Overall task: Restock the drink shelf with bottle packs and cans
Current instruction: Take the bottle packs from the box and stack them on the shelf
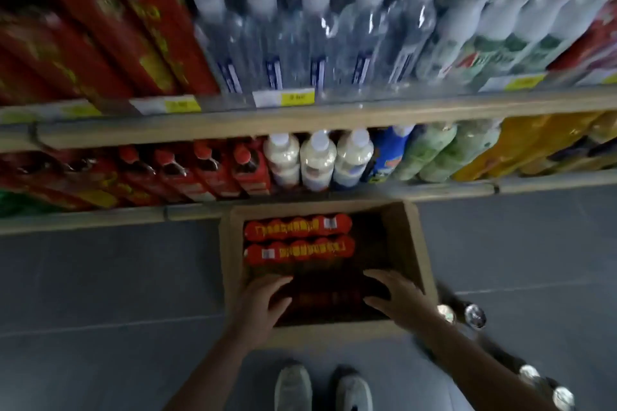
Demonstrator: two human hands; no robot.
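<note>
Head | both hands [263, 302] inside box [419, 243] | floor [117, 277] open beside

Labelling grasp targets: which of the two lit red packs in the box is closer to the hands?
The nearer red pack, the lower of the two in the picture, with its white barcode sticker at its left end. The far pack, toward the shelf, carries its sticker at the right end.

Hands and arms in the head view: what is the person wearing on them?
Nothing shows on either. The left hand and right hand are bare, without gloves, and both forearms are uncovered up to the frame edge, with no sleeves, watch or rings discernible in this dim, blurred picture.
</note>
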